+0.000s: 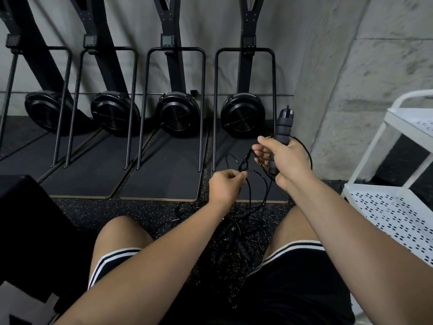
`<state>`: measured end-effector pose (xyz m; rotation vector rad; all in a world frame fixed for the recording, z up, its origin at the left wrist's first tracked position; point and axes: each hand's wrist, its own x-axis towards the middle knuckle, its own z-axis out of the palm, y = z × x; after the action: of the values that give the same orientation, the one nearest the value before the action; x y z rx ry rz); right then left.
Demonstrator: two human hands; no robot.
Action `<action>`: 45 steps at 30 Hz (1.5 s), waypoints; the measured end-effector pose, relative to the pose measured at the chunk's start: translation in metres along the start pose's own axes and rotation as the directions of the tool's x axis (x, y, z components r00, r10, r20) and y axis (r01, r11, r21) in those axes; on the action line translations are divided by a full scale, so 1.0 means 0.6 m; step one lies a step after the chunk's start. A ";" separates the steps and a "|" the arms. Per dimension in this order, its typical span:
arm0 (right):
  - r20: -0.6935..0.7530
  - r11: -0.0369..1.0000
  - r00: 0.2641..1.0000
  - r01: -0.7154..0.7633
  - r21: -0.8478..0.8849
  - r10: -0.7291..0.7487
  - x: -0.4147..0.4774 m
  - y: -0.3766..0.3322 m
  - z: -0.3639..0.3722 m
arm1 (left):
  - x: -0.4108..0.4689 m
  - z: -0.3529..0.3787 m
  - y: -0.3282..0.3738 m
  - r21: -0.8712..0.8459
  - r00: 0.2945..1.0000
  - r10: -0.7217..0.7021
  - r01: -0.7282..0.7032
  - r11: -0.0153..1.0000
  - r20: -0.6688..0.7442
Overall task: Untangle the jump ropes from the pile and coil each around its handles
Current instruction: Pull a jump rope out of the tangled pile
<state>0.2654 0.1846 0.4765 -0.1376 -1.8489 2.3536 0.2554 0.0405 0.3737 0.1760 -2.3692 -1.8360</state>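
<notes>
As right hand point(286, 158) grips handle point(281, 129), rope point(243, 166) (dangling)

black foam-grip handle point(281, 130) held upright, thin black cord point(243, 165) looping down from it in a tangle, pile of black ropes point(234, 235) heaped below

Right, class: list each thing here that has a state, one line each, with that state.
right hand: grips the handle
handle: raised, pointing up
left hand: pinches the cord
cord: looped and twisted, not coiled
pile: tangled, on the floor
</notes>
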 end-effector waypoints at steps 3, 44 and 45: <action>-0.072 1.000 0.997 0.006 0.023 -0.005 0.013 -0.007 -0.010 | -0.005 -0.020 -0.007 0.122 0.988 0.146 -0.150 0.981 0.042; -0.074 0.999 0.997 0.038 0.025 -0.036 0.037 -0.049 -0.018 | 0.092 -0.260 -0.157 0.660 0.992 -0.113 0.117 0.742 -0.049; -0.066 0.999 0.997 0.036 0.021 -0.034 0.036 -0.045 -0.013 | 0.094 -0.251 -0.144 0.642 0.995 -0.091 0.092 0.761 -0.035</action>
<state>0.2468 0.2021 0.5015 -0.1757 -1.7807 2.3167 0.2276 -0.1343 0.3293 0.3660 -2.9376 -0.9526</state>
